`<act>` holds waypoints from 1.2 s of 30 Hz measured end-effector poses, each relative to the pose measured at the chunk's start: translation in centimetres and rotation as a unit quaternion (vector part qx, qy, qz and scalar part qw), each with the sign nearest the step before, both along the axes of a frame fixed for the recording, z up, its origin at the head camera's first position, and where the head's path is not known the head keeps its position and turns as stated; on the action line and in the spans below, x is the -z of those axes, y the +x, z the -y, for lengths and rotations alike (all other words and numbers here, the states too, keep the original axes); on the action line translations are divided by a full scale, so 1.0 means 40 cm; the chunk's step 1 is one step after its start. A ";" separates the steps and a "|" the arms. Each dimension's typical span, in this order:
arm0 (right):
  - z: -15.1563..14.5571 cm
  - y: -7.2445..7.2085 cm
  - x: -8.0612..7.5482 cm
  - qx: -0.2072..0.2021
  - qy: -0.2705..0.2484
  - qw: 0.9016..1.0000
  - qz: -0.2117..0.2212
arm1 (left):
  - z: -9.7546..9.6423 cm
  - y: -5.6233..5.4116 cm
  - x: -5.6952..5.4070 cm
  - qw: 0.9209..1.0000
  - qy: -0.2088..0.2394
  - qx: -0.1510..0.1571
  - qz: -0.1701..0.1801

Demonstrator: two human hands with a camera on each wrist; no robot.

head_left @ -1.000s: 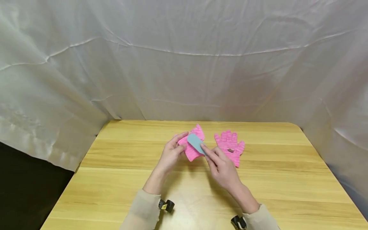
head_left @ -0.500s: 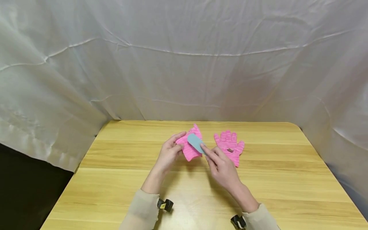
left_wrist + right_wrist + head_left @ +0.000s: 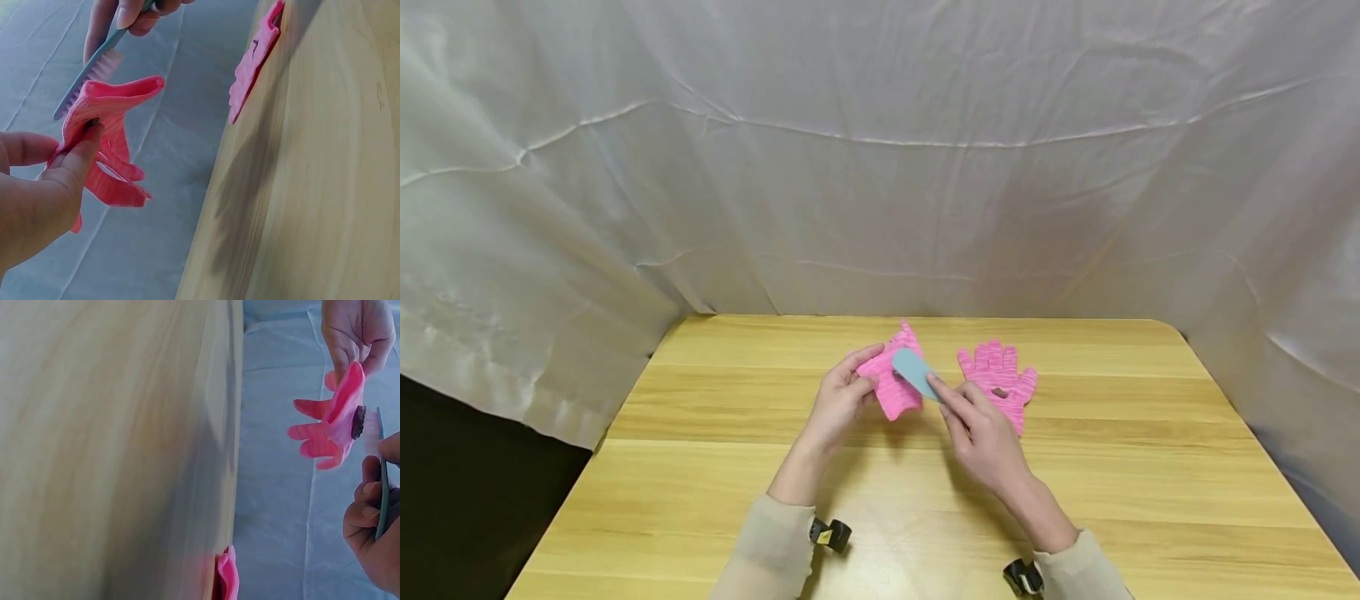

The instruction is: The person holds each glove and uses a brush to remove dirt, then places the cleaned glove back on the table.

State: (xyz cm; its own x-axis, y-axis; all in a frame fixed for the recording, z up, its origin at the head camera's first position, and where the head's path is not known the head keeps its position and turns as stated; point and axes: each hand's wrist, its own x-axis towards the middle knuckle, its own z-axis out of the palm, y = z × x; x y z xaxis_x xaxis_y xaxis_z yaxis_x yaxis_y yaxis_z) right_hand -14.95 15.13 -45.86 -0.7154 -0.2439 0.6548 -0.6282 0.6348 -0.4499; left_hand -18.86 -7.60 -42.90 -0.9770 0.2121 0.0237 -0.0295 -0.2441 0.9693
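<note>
My left hand (image 3: 838,400) pinches a pink knitted glove (image 3: 891,392) at one edge, holding it above the table; its fingers dangle in the left wrist view. A dark patch (image 3: 358,422) shows on the glove's outer face. My right hand (image 3: 988,437) grips a blue-green brush (image 3: 913,371) by its handle, forefinger laid along the back. Pale bristles (image 3: 106,65) face the glove, close to the dark patch; whether they touch it I cannot tell. A second pink glove (image 3: 996,375) lies flat on the table to the right, with a brown mark (image 3: 1000,392) on it.
The wooden table (image 3: 700,467) has its back edge against a hanging grey-white cloth (image 3: 880,208). Black wrist cameras (image 3: 831,535) sit at both sleeves. A dark area (image 3: 475,483) lies beyond the table's left side.
The held glove and my left hand have shifted slightly left. The brush has turned a little and moved slightly right, uncovering part of the dark patch. The glove on the table stays put.
</note>
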 end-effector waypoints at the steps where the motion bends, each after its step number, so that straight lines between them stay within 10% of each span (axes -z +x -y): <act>1: -0.001 0.000 0.000 -0.001 -0.003 1.000 -0.001 | -0.001 -0.001 0.001 1.000 -0.001 -0.001 0.000; 36: 0.011 -0.002 0.006 -0.025 -0.013 0.999 -0.020 | -0.013 0.006 0.000 1.000 0.003 -0.003 0.009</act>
State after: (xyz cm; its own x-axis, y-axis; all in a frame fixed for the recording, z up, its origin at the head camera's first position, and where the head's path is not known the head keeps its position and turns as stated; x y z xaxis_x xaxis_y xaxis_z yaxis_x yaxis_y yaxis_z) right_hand -15.01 14.69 -46.11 -0.6763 -0.2615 0.6886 -0.6762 0.5911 -0.4396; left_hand -18.60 -7.06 -42.91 -0.9785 0.2059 0.0080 -0.0447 -0.2501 0.9672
